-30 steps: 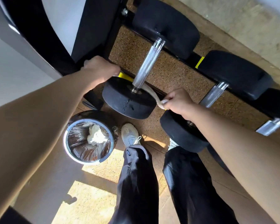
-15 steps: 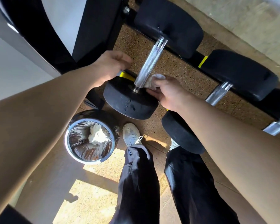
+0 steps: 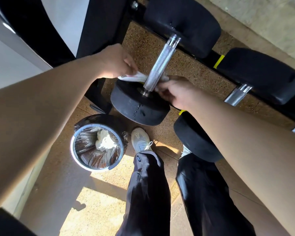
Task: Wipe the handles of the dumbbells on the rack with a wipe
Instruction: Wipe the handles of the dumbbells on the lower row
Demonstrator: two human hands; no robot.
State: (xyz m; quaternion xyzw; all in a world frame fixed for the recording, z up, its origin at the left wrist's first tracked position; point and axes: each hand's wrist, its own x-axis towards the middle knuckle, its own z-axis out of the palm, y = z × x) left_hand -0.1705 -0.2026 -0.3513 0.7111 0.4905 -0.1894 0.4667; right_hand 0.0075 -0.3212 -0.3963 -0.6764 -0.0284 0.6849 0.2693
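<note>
A: Left hand (image 3: 117, 63) has come across since half a second ago, off the rack side and onto the wipe (image 3: 134, 77). Back then only the right hand (image 3: 175, 93) had it, bunched against the handle (image 3: 160, 65).

B: Grips now?

A: Left pinches the wipe's free end, thumb and fingers closed on it. Right fingers curl round the other end, just right of the bar. Wipe runs between them and passes beneath the handle, hidden there by the steel.

B: Why both hands?

A: My reading: a strap hold. With the wipe slung under the bar and an end in each hand, pulling by turns would scrub the underside, which one palm reaches poorly. It sits low on the handle, close to the near head (image 3: 138, 106), centre of frame.

B: Dumbbell's lie?

A: Long axis diagonal, lower left to upper right. Near head points toward the person's feet; far head (image 3: 182, 23), upper centre, rests on the rack (image 3: 212, 57). Knurled handle spans open floor between. Wipe crosses it roughly at right angles.

B: Else?

A: Next handle (image 3: 237, 95) at right, no hand on it. Bin (image 3: 96, 147) at lower left beside a shoe (image 3: 140, 140), lined, white wad inside. I judge most of this handle's length not yet wiped.
</note>
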